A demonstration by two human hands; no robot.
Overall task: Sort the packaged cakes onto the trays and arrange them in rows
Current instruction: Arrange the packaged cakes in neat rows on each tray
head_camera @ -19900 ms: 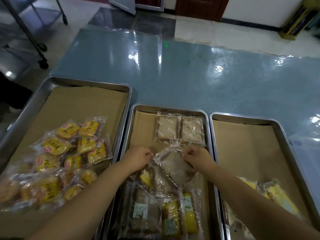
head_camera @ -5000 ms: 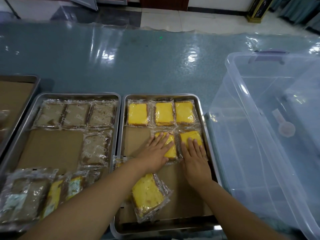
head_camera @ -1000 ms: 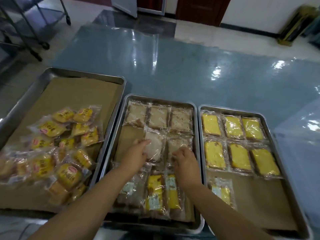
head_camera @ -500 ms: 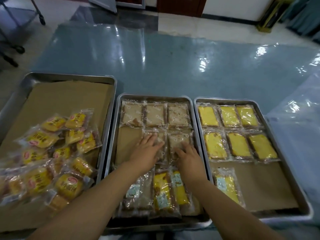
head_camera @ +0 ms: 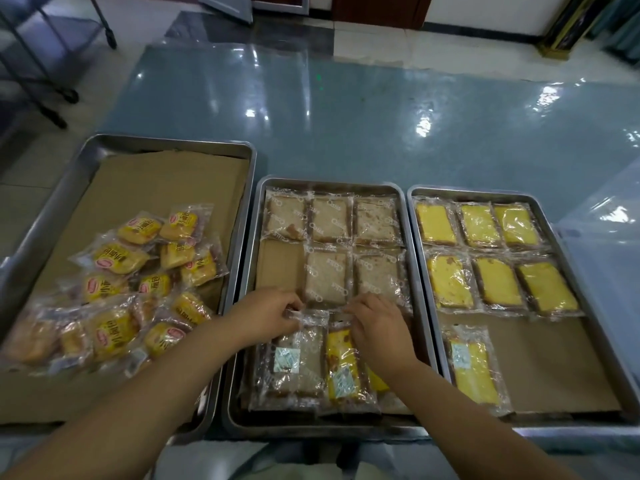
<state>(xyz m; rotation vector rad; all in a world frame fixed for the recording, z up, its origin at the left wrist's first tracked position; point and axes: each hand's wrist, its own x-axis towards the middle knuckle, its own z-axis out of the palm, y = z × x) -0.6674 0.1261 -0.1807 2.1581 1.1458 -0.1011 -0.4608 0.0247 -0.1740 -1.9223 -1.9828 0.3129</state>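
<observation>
Three steel trays lie side by side. The middle tray (head_camera: 281, 266) has brown cake packs (head_camera: 329, 220) in a back row of three and a second row of two, with that row's left slot bare. A mixed heap lies at its front. My left hand (head_camera: 270, 317) pinches the top edge of a brown cake pack (head_camera: 301, 362) in the heap. My right hand (head_camera: 381, 330) pinches the wrapper top of a yellow cake pack (head_camera: 341, 362) beside it. The right tray (head_camera: 478, 192) holds two rows of three yellow cakes (head_camera: 481, 225) and one loose pack (head_camera: 474, 368).
The left tray (head_camera: 166, 142) carries a loose pile of small yellow-labelled bread packs (head_camera: 114, 261) on brown paper. A clear plastic bin (head_camera: 609, 237) stands at the far right. The blue glossy table (head_camera: 346, 116) stretches beyond the trays. A wheeled rack (head_camera: 41, 64) stands on the floor at left.
Both hands have drawn back toward me from the second row of brown cakes to the heap at the tray's front. Their fingers went from flat on packs to pinching wrapper edges.
</observation>
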